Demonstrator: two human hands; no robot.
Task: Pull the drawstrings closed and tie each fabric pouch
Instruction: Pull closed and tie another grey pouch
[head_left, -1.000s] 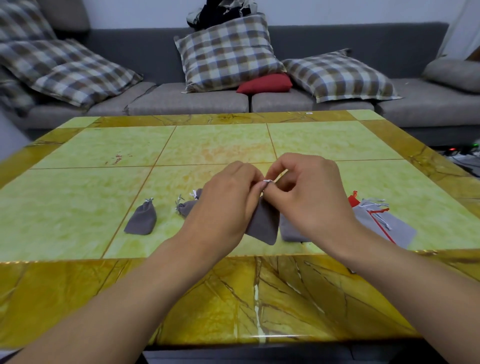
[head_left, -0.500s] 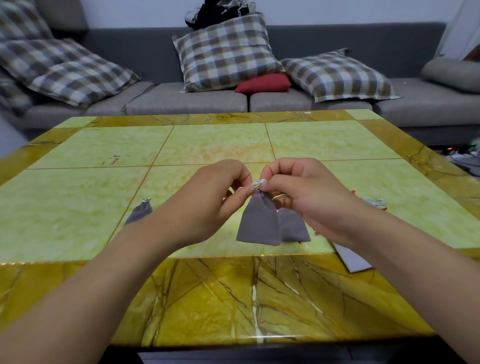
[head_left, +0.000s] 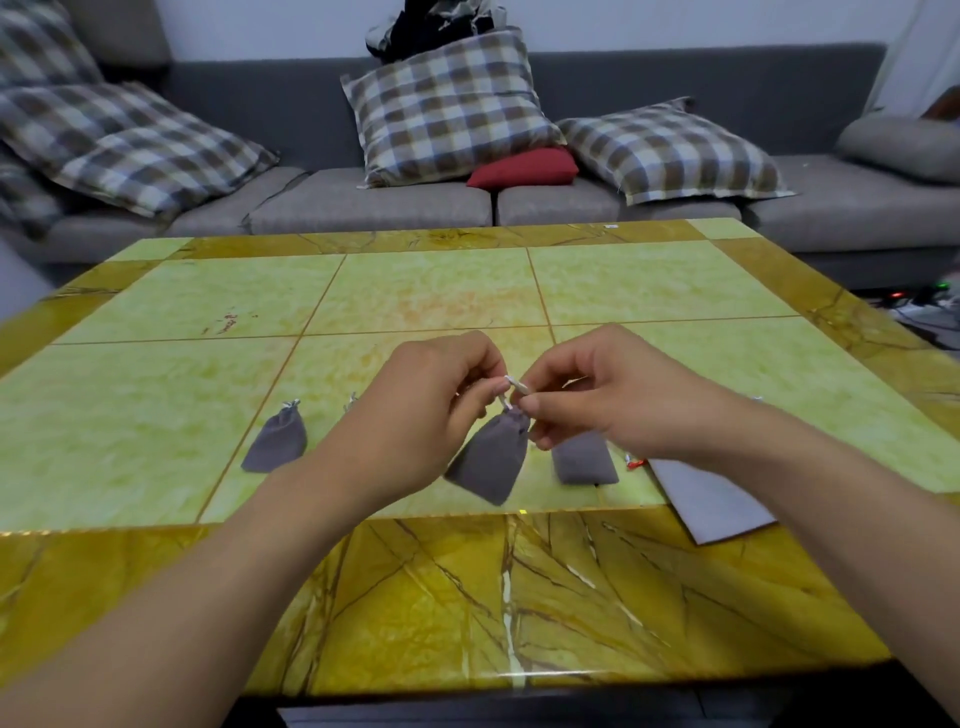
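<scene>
Up close, left hand (head_left: 431, 410) and right hand (head_left: 618, 400) both pinch the white drawstring (head_left: 514, 387) above a soft grey pouch (head_left: 488, 457)

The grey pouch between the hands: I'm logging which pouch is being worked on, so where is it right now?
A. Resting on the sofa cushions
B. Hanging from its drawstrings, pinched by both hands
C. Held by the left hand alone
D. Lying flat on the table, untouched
B: the grey pouch dangles tilted below the light drawstrings, which the left hand and right hand both pinch.
</scene>
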